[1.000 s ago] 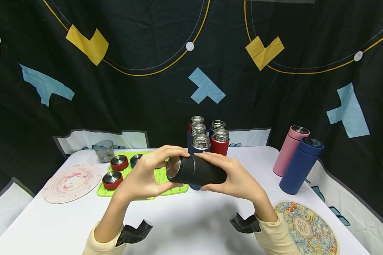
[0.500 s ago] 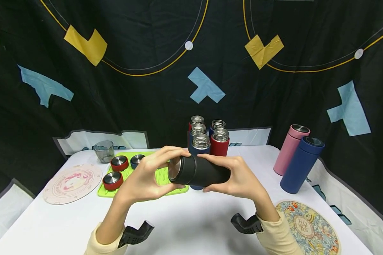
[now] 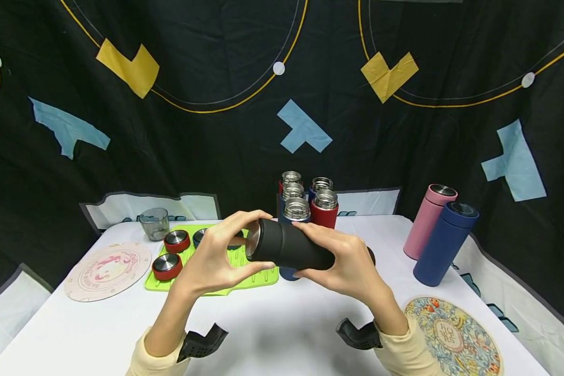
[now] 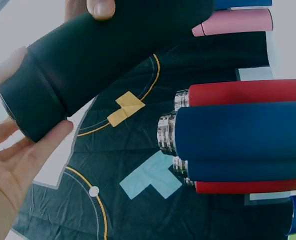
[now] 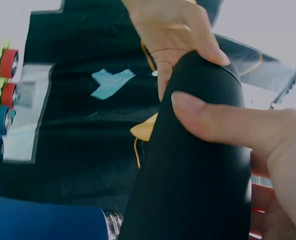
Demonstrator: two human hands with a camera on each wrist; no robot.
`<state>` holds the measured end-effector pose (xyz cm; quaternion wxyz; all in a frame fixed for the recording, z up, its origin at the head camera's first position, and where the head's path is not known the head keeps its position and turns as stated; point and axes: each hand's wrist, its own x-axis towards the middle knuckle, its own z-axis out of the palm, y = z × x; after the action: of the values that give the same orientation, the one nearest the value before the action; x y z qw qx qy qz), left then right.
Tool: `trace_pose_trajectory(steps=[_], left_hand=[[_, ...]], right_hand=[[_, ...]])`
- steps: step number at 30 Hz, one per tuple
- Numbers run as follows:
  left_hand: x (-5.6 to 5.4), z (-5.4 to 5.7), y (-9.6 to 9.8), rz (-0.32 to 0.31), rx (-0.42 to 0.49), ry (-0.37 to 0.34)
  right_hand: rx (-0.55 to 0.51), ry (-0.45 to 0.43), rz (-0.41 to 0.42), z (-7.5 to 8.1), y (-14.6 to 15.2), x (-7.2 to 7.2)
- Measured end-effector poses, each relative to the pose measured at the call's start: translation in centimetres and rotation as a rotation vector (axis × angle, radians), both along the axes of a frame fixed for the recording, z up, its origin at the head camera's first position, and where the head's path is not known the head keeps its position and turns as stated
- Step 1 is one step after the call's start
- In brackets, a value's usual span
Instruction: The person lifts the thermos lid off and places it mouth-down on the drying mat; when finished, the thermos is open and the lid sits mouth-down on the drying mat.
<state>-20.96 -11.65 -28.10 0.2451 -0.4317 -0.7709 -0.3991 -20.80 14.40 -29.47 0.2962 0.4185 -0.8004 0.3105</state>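
Note:
A black thermos bottle point(image 3: 291, 245) with a shiny metal-topped lid is held in the air, lying nearly level, lid end to the left. My left hand point(image 3: 221, 253) holds the lid end, fingers above and thumb below. In the left wrist view, a seam shows between the lid point(image 4: 33, 95) and the body. My right hand point(image 3: 343, 258) grips the body, its thumb across the side in the right wrist view. The base pokes out beyond that hand. Behind the bottle stand several lidless red and blue thermoses point(image 3: 296, 209), steel necks showing.
A green mat point(image 3: 258, 279) carries several red and blue lids point(image 3: 167, 265). Beyond it is a glass cup point(image 3: 154, 223). Pink point(image 3: 427, 222) and navy point(image 3: 444, 245) thermoses stand at the right. Round mats, one pale point(image 3: 108, 271) and one floral point(image 3: 453, 337), lie on the white table.
The black bottle has turned, its lid end slightly higher and its base now showing past the right hand. The left fingers have spread a little at the lid. Things on the table have not moved.

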Motion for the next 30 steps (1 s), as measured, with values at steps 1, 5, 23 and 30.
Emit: trace_pose_trajectory(steps=[1, 5, 23, 30], left_hand=[[-0.1, -0.1, 0.1, 0.025, 0.012, -0.021], [-0.3, -0.2, 0.3, 0.110, 0.036, -0.121], [-0.7, -0.2, -0.1, -0.064, -0.066, -0.076], [-0.9, -0.3, -0.2, -0.029, -0.049, -0.068]], right_hand=[[0.006, 0.029, -0.027, -0.1, -0.1, 0.0], [0.036, 0.109, -0.121, -0.2, -0.3, -0.1], [0.038, -0.181, 0.045, -0.2, 1.0, -1.4], [0.048, -0.139, 0.023, -0.2, 0.8, -1.4]])
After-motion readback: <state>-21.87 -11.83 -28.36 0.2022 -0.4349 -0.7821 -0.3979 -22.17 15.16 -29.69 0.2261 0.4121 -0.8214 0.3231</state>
